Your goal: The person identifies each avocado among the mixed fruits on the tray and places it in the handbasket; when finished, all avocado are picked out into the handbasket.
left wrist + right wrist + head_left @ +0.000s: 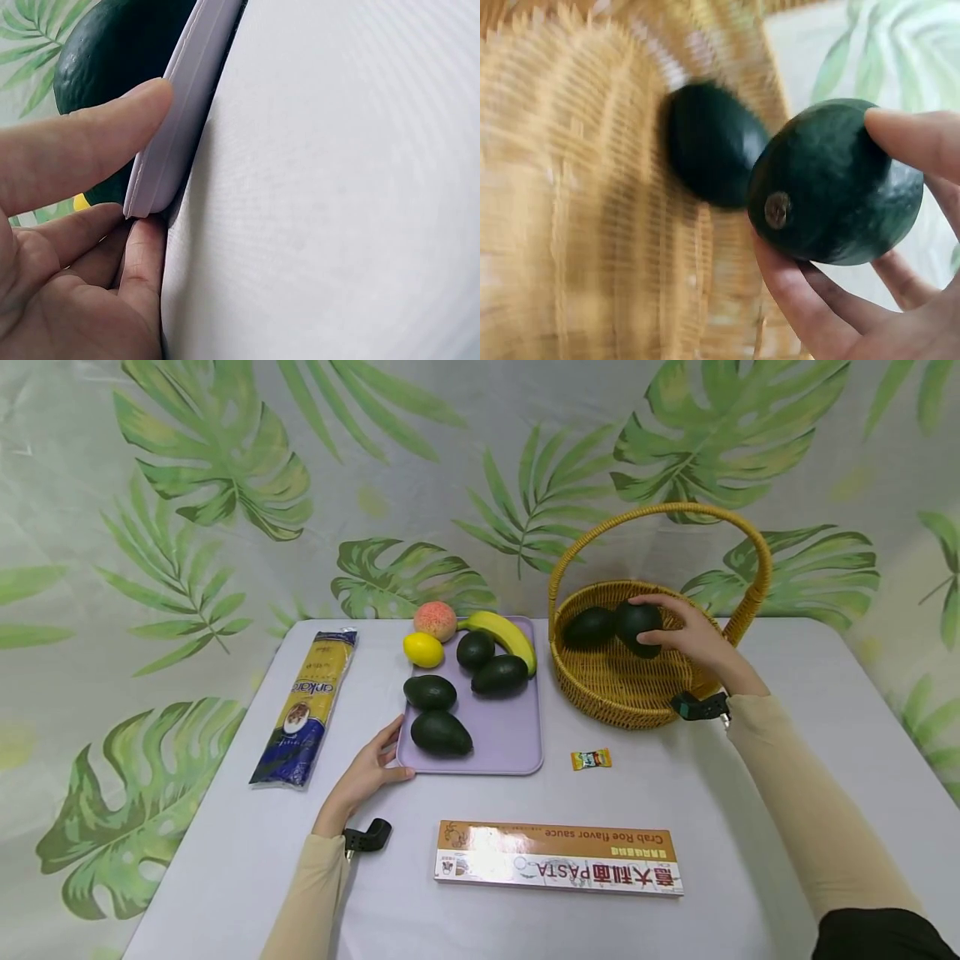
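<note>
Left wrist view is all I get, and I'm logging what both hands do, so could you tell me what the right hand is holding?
Observer: The right hand holds a dark green avocado between its thumb and fingers, at the wicker basket.
Operator: Thanks, my view shows no basket. Does anything else lie in it?
Observer: Yes, a second avocado lies toward the basket's far left side.

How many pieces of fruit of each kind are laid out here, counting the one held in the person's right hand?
Dark green, oval avocados, including the held one: 6
Curved yellow banana: 1
Oval yellow lemon: 1
Round pinkish-orange peach: 1
Total: 9
</note>
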Demonstrator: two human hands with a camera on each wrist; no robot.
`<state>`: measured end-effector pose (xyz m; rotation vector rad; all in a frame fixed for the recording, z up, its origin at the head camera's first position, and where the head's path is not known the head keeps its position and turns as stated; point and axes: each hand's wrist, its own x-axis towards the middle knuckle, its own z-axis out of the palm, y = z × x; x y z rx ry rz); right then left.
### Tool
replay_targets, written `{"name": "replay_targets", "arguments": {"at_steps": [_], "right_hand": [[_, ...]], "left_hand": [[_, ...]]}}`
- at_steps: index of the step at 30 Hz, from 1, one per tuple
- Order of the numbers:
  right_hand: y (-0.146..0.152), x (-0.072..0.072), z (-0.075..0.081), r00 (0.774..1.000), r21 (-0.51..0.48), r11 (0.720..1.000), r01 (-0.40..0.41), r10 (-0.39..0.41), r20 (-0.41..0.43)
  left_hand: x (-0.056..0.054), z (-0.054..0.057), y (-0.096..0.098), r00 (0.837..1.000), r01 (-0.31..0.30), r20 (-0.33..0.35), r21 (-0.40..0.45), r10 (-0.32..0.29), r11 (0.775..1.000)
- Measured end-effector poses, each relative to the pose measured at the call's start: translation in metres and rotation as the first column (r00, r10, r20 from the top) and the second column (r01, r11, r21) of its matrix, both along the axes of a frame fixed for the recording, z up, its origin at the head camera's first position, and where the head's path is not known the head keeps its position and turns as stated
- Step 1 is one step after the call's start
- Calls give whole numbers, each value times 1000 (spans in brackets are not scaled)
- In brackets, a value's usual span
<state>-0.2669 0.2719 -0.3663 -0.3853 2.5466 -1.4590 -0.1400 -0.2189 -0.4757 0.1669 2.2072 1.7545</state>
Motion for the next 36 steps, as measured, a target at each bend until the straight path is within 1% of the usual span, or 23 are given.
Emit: {"name": "replay_targets", "arguments": {"at_steps": [4, 7, 10, 13, 17, 22, 26, 28, 31, 34, 36], "right_hand": [[11, -16, -3, 999, 75, 997, -7, 9, -31], [13, -26, -4, 998, 92, 996, -18, 22, -50], [12, -34, -7, 998, 94, 995, -12, 18, -62], [10, -41, -9, 999, 108, 994, 17, -13, -39], [9, -45, -12, 998, 126, 990, 60, -63, 19], [9, -44, -13, 995, 177, 982, 62, -74, 62], [11, -41, -11, 992, 195, 979, 57, -77, 97], [12, -38, -9, 993, 178, 982, 57, -75, 91], [13, -33, -3, 996, 155, 986, 59, -69, 61], [11, -25, 5, 997, 111, 992, 58, -63, 47], [9, -19, 9, 997, 62, 996, 58, -61, 43]], "left_hand": [[-1, 1, 0, 1000, -8, 24, -2, 8, 1000], [-2, 0, 1, 999, -9, 34, -3, 9, 1000], [-1, 1, 1, 999, -11, 39, 0, 11, 1000], [0, 2, 1, 1000, -4, 26, -2, 4, 1000], [0, 2, 0, 1000, -1, 19, -3, 1, 1000], [-1, 1, 1, 1000, 3, 18, -1, -3, 1000], [-2, -1, 0, 1000, 7, 5, 2, -7, 1000], [-2, -2, -1, 1000, 12, 1, 9, -12, 1000], [-2, -4, -2, 1000, 16, 4, 22, -16, 1000], [-2, -4, -2, 1000, 17, 8, 23, -18, 1000], [-2, -3, -2, 1000, 14, 7, 20, -15, 1000]]}}
